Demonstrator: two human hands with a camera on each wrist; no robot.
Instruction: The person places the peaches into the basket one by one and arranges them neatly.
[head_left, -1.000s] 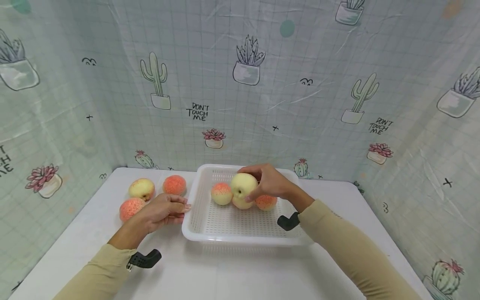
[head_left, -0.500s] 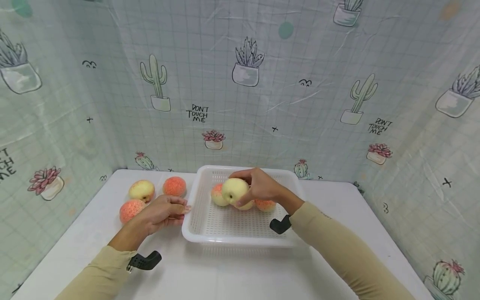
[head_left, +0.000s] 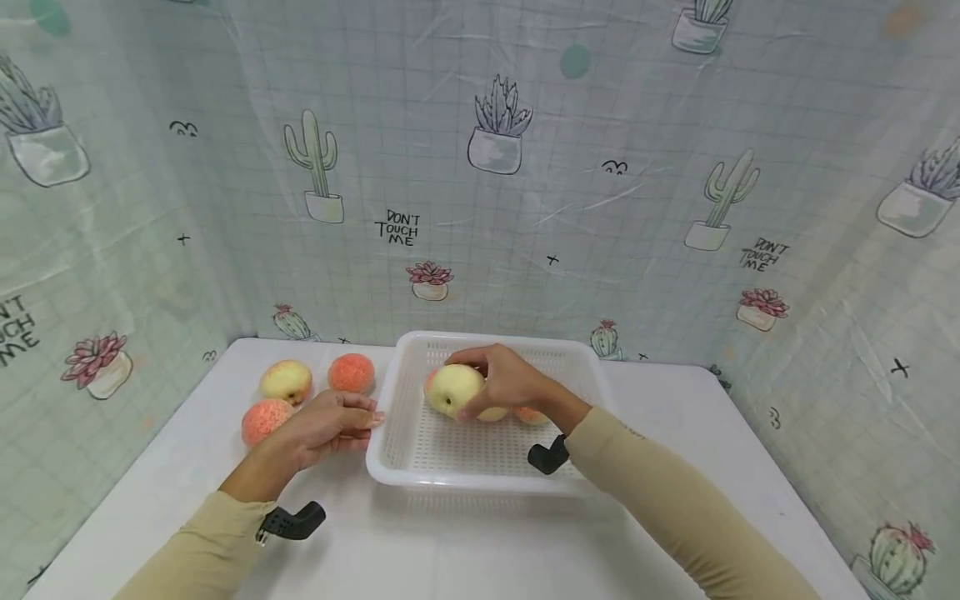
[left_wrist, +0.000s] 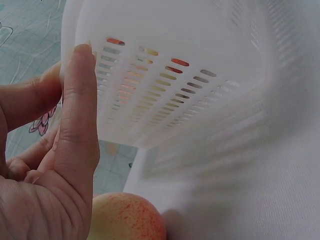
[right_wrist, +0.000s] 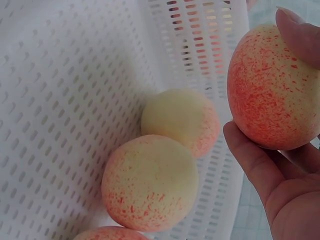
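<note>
My right hand (head_left: 506,383) holds a pale yellow peach (head_left: 456,387) above the left part of a white perforated plastic basket (head_left: 465,478). In the right wrist view, the thumb and fingers lie around this peach (right_wrist: 270,95), whose side is speckled red. Below and beside it, a yellow-pink peach (right_wrist: 177,117), a red-flecked peach (right_wrist: 150,182) and a partly cropped peach (right_wrist: 111,233) sit in the basket. My left hand (head_left: 330,427) pinches the basket's left rim, thumb on the edge. Through the slots in the left wrist view, bits of red and yellow show.
Left of the basket, a yellow peach (head_left: 287,381), a red peach (head_left: 351,372) and another red peach (head_left: 266,420) lie on the white table (head_left: 465,550). A cactus-printed curtain (head_left: 420,125) stands behind and at both sides.
My right hand has carried the peach leftward and somewhat lower over the basket, now covering most of the leftmost peach inside. The left hand has stayed on the rim.
</note>
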